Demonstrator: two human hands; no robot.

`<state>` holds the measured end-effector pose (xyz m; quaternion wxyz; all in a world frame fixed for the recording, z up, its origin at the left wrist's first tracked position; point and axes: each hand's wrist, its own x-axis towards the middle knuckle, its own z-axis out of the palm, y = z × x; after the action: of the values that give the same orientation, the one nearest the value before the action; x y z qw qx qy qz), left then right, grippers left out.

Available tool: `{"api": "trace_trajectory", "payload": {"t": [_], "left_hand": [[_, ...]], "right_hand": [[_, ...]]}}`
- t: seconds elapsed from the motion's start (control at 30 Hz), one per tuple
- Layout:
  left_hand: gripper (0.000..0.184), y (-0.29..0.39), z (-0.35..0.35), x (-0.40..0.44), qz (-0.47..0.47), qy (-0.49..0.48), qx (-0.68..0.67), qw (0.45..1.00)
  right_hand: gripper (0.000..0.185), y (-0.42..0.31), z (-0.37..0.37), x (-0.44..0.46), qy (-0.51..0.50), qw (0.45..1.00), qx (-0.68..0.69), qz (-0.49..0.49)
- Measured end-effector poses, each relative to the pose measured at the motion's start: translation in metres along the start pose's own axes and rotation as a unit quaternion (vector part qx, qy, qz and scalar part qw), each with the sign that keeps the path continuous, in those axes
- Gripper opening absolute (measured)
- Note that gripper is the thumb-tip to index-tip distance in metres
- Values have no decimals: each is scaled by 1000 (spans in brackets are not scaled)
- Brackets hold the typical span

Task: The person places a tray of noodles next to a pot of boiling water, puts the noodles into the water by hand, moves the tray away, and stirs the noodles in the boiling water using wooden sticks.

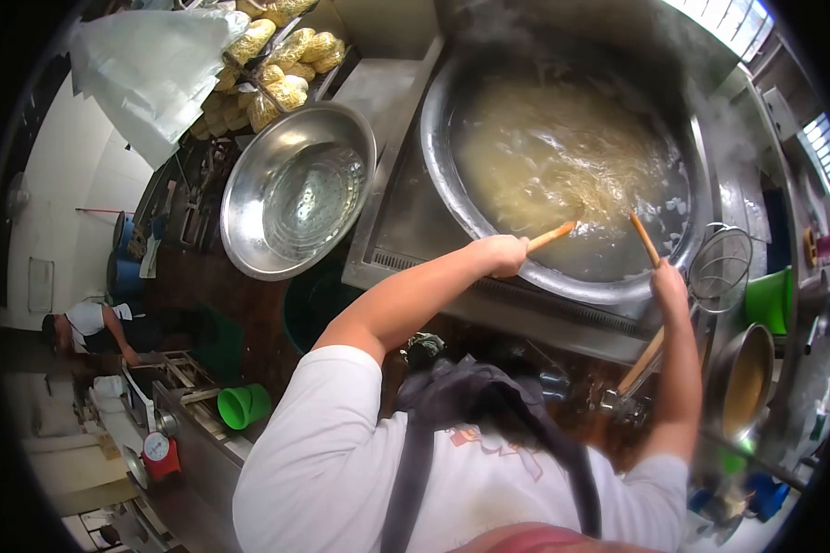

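A large round pot set in a steel stove holds steaming, cloudy water with pale noodles swirling in it. My left hand is closed round a wooden stick, whose tip reaches over the water near the middle of the pot. Further right, my right hand grips a second wooden stick at the pot's near right rim, its upper part slanting in over the water. The two sticks stand apart. Where their lower ends meet the noodles is hard to make out.
A wide metal basin stands left of the stove, below yellow-wrapped bundles. Wire strainers, a green bucket and a metal bowl are at the right. Another person works far left, near a red scale.
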<state>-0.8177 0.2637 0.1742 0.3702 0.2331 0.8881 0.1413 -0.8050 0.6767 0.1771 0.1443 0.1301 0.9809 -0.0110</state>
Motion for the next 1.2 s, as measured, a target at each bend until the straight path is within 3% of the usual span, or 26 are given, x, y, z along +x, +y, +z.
{"api": "trace_trajectory", "payload": {"t": [0.2, 0.33, 0.37, 0.43, 0.5, 0.53, 0.57, 0.63, 0.8, 0.9, 0.93, 1.07, 1.2], "left_hand": [[39, -22, 9, -88, 9, -52, -57, 997], [51, -100, 69, -96, 81, 12, -53, 995], [52, -108, 65, -119, 62, -2, -77, 995], [54, -131, 59, -157, 31, 5, -99, 995], [59, -156, 59, -194, -35, -4, -131, 991], [62, -191, 78, -207, 7, 69, -84, 994], [61, -203, 76, -230, -20, 56, -99, 993], [51, -230, 88, -261, -21, 69, -139, 988], [40, -280, 111, -310, -81, 36, -273, 958], [35, -341, 165, -314, 43, 171, -279, 944], [31, -312, 133, -343, -91, 80, -343, 932], [27, -312, 142, -364, -99, 109, -438, 887], [29, -320, 152, -378, -85, 123, -450, 880]], "right_hand": [[28, 17, -6, -81, -41, 997, -13, 63], [24, 48, 10, -128, -82, 991, -43, 100], [21, 39, 4, -150, -94, 988, -19, 121], [21, 61, 26, -155, -76, 993, -46, 72], [23, 41, 15, -177, -27, 993, -17, 116], [23, 7, -9, -201, -58, 988, -21, 144], [23, 10, -5, -218, -19, 990, -19, 137], [27, 2, -27, -261, -47, 985, -9, 168], [25, -16, -47, -310, -12, 992, 25, 126], [22, -44, -45, -284, -42, 997, -7, 61], [21, -62, -33, -285, -32, 998, 12, 60], [20, -115, 34, -219, -23, 999, 42, 18], [23, -180, 70, -205, -18, 997, 35, -67]]}}
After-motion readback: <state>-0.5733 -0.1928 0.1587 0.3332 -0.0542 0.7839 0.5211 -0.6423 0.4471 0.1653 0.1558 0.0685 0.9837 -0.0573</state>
